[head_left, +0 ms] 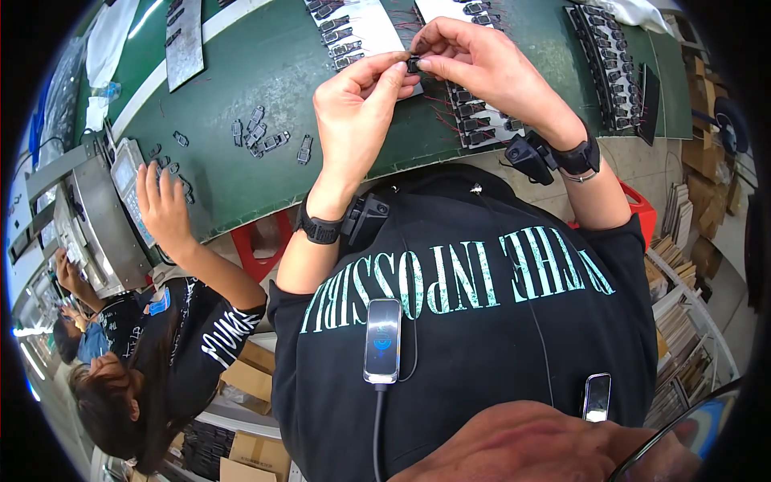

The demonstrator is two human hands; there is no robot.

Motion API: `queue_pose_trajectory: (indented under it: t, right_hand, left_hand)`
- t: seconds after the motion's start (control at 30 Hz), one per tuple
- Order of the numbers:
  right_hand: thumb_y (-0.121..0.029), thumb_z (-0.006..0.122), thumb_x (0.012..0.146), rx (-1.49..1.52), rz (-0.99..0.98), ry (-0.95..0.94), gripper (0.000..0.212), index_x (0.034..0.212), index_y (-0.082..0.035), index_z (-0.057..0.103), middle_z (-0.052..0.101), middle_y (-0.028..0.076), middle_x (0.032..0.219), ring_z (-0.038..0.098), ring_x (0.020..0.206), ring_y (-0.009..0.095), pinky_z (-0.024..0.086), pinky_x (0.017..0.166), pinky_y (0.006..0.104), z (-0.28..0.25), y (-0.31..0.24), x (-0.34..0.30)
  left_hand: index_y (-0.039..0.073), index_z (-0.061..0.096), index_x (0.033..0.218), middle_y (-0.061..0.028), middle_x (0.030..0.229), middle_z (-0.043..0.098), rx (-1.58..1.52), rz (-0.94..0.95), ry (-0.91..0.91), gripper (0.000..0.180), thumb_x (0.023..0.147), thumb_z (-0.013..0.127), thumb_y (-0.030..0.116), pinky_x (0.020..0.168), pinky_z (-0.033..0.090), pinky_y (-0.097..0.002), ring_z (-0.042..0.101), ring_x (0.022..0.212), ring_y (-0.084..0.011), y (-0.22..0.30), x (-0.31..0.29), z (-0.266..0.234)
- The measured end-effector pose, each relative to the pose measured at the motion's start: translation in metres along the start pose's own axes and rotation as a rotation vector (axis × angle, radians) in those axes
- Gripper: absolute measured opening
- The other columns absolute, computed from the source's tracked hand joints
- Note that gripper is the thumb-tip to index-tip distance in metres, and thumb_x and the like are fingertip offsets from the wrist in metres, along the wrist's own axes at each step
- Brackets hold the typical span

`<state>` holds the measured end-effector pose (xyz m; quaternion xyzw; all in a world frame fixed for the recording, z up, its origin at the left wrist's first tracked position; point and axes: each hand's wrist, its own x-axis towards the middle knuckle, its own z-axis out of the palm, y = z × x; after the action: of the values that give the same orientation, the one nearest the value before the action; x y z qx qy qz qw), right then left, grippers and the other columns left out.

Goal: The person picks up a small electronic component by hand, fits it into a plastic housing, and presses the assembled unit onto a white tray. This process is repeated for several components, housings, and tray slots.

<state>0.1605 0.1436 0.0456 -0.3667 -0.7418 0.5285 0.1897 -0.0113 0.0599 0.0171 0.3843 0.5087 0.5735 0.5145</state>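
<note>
My left hand (357, 100) and my right hand (474, 60) meet above the green work surface (265, 72). Together they pinch a small black part (413, 64) between thumbs and fingertips. Under my hands lies a white sheet (482, 120) with rows of similar small black parts and thin red wires. Each of my wrists carries a black band with a small black device clipped on.
Several loose black parts (261, 136) lie on the green surface to the left. More white sheets with parts (353, 28) and a dark strip of parts (606, 64) lie further back and right. A co-worker's hand (165, 205) touches a grey machine (96, 217) at left. Cardboard boxes (249, 377) sit below.
</note>
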Motion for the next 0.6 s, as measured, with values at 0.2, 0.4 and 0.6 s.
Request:
queue_pose_trajectory:
  t: [0.2, 0.4, 0.6]
  right_hand:
    - [-0.007, 0.064, 0.092, -0.304, -0.146, 0.088, 0.022, 0.112, 0.0, 0.059, 0.067, 0.01, 0.094, 0.066, 0.084, 0.017, 0.052, 0.076, 0.0295, 0.007, 0.002, -0.011]
    - [-0.009, 0.065, 0.091, -0.394, -0.17, 0.051, 0.015, 0.103, -0.001, 0.063, 0.068, 0.012, 0.091, 0.068, 0.08, 0.023, 0.052, 0.072, 0.0321, -0.011, -0.001, -0.012]
    - [-0.012, 0.066, 0.088, -0.505, -0.102, 0.131, 0.011, 0.093, -0.003, 0.066, 0.065, 0.013, 0.088, 0.064, 0.084, 0.03, 0.05, 0.073, 0.0379, -0.055, 0.013, 0.04]
  left_hand:
    - [-0.004, 0.07, 0.111, -0.0078, 0.092, 0.074, 0.123, 0.021, 0.024, 0.02, 0.093, 0.067, 0.005, 0.076, 0.058, -0.0251, 0.072, 0.083, -0.0151, -0.011, -0.005, 0.004]
    - [-0.002, 0.069, 0.112, -0.0101, 0.101, 0.073, 0.204, -0.02, -0.021, 0.023, 0.091, 0.071, 0.007, 0.078, 0.058, -0.0273, 0.072, 0.087, -0.0175, -0.013, -0.016, 0.002]
    - [-0.003, 0.068, 0.116, -0.0159, 0.126, 0.063, 0.197, 0.086, 0.097, 0.024, 0.094, 0.067, 0.006, 0.08, 0.059, -0.0281, 0.07, 0.099, -0.0186, 0.006, -0.007, -0.01]
